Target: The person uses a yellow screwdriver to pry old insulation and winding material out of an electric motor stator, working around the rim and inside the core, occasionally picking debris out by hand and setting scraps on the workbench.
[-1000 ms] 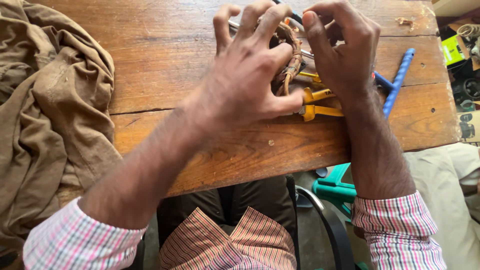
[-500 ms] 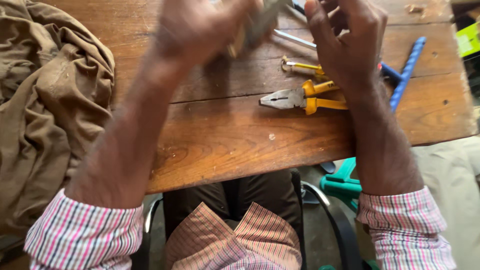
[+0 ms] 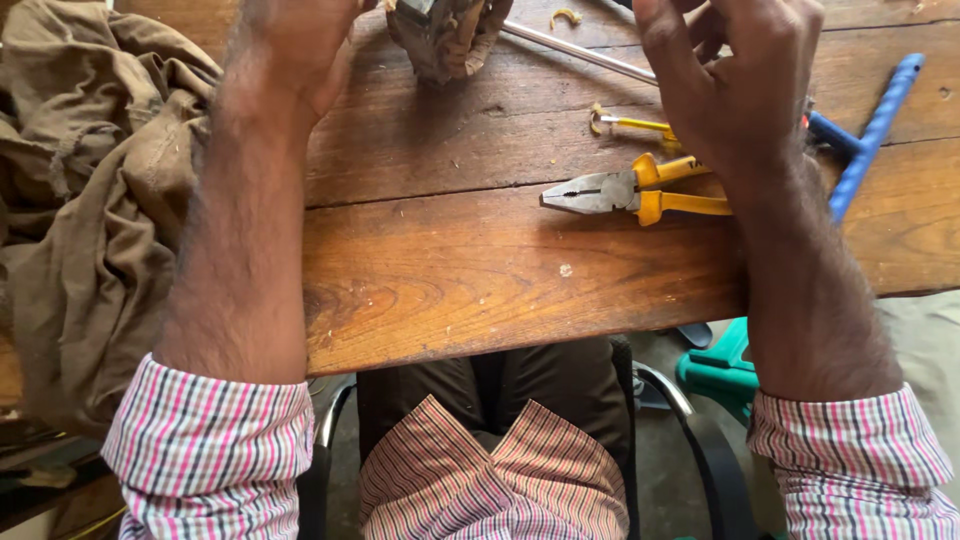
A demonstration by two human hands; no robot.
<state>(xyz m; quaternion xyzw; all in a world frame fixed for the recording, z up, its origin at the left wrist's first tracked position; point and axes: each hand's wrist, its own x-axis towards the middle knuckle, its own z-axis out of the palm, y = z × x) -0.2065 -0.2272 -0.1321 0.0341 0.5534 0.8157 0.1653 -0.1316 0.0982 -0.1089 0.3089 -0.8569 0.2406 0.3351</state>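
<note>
Left hand (image 3: 295, 45): raised at the frame's top edge, its fingers cut off, so its grip cannot be told; a brown, wire-wound bundle (image 3: 445, 35) sits just to its right. Right hand (image 3: 735, 85): fingers loosely curled, empty, directly over the yellow-handled pliers (image 3: 630, 190) lying on the wooden surface (image 3: 480, 280), long axis left-right, nose pointing left.

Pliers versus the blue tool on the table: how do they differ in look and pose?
The pliers have yellow handles and bare grey metal jaws, closed and pointing left; the blue tool is a long ridged blue bar. The pliers lie nearly level, the blue tool runs diagonally. Both rest on the wooden table, partly hidden by the right hand.
</note>
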